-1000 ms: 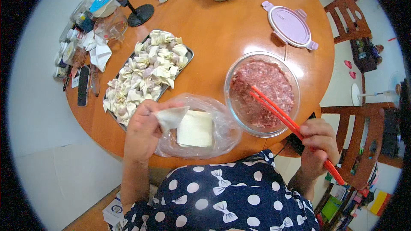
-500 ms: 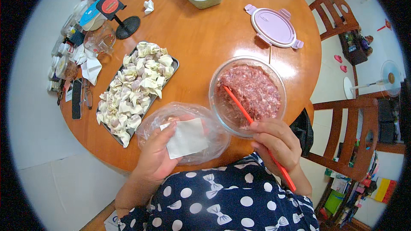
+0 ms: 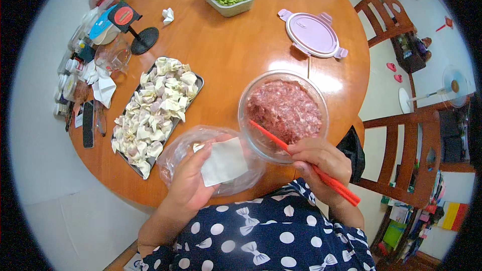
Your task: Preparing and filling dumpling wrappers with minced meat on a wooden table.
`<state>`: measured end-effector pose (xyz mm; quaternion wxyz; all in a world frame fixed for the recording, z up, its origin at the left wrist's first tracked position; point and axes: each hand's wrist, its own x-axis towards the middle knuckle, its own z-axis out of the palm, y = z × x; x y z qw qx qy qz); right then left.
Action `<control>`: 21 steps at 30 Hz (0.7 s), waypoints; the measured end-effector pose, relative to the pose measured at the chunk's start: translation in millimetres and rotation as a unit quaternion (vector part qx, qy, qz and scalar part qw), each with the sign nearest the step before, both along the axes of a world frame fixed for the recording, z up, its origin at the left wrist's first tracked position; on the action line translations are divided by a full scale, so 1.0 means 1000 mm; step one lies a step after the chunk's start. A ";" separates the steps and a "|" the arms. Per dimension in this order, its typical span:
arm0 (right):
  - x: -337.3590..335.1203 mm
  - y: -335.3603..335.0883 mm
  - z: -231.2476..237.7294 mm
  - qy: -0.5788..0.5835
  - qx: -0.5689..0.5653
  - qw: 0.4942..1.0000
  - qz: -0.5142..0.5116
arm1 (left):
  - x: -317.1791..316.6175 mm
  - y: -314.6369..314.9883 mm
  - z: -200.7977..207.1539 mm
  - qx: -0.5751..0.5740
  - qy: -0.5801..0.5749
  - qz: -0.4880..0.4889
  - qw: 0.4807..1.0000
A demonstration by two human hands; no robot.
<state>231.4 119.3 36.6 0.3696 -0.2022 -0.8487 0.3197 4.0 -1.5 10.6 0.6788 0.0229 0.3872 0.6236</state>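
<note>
A square white wonton wrapper (image 3: 224, 162) lies across the fingers of my left hand (image 3: 188, 183), the thumb pressing its left edge. A crumpled clear plastic bag (image 3: 173, 155) sits on the table beneath that hand. Red chopsticks (image 3: 331, 183) are gripped in my right hand (image 3: 322, 163), which is at the near right edge of a round glass bowl (image 3: 249, 140). Pink minced meat (image 3: 286, 105) fills the bowl, and the chopstick tips reach its left side. Left of the bag, folded wontons (image 3: 158, 105) are heaped on a dark tray (image 3: 173, 129).
A lilac lid (image 3: 312, 34) lies beyond the bowl. Farther back stands a white tub (image 3: 233, 9) of green beans. A black stand (image 3: 144, 41), a clear plastic container (image 3: 114, 57), tissues (image 3: 104, 89) and jars crowd the left edge. Wooden chairs (image 3: 401, 160) stand at right.
The whole view has shifted slightly. My left hand has moved a little right with the wrapper. The chopsticks' tips have drawn toward the meat's near left side, and their back ends have swung up and right.
</note>
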 end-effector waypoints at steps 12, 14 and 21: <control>-0.010 0.009 -0.011 0.052 0.084 0.995 0.004 | -0.001 -0.001 -0.002 0.007 -0.002 0.006 1.000; -0.010 0.009 -0.011 0.046 0.070 0.996 0.007 | -0.003 -0.002 0.000 0.015 -0.024 0.004 1.000; 0.003 0.004 0.000 0.032 -0.012 0.999 -0.009 | -0.004 -0.004 0.000 0.032 -0.044 0.012 0.998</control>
